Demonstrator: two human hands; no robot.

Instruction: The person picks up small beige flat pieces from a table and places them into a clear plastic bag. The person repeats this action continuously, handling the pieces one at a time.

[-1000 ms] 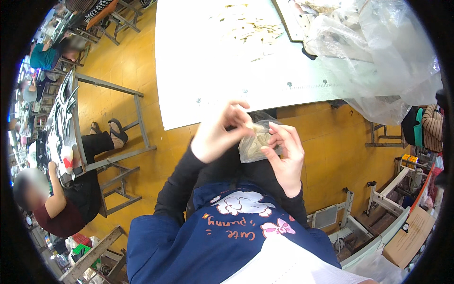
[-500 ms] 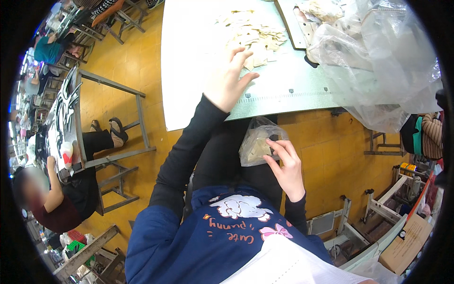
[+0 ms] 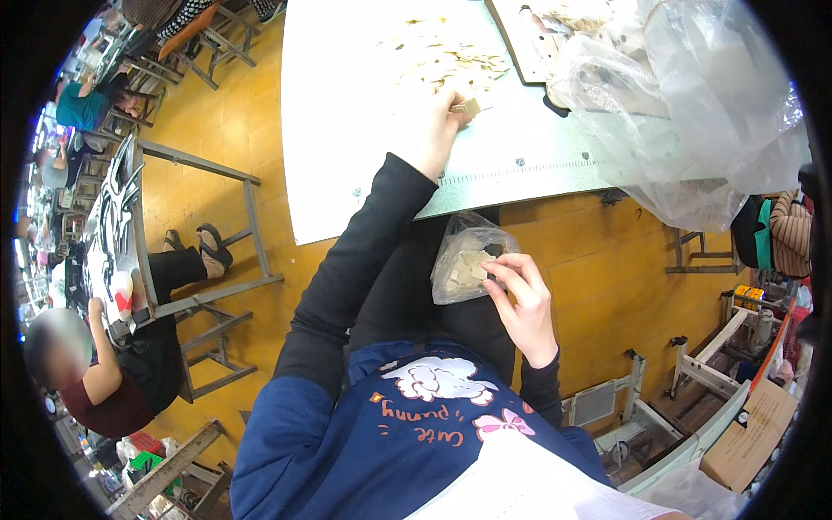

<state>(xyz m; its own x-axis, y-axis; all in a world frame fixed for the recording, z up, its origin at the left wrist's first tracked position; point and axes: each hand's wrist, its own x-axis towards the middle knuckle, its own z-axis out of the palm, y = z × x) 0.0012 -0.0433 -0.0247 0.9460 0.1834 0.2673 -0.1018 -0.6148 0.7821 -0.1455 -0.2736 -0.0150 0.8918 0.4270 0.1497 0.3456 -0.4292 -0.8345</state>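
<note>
Left hand (image 3: 440, 130): you're pinching a beige piece (image 3: 470, 109), twelve o'clock.
Right hand (image 3: 525, 305): you're touching the plastic bag (image 3: 444, 282), can't tell if gripping.
Bag, clock centre: already holding some pieces (image 3: 468, 268).
Worktop (image 3: 347, 147), twelve o'clock: loose pile (image 3: 464, 64) is waiting.

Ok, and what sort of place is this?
Probably a factory workroom: small pale pieces lie scattered on a ruler-marked worktable, and another person sits at a metal-framed table.

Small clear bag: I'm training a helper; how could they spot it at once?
Below the near edge of the white table, find the person's dark-trousered legs. Over them, by the right hand, is the small clear bag. Far smaller than the plastic sheeting on the table, it holds pale flat pieces.
</note>
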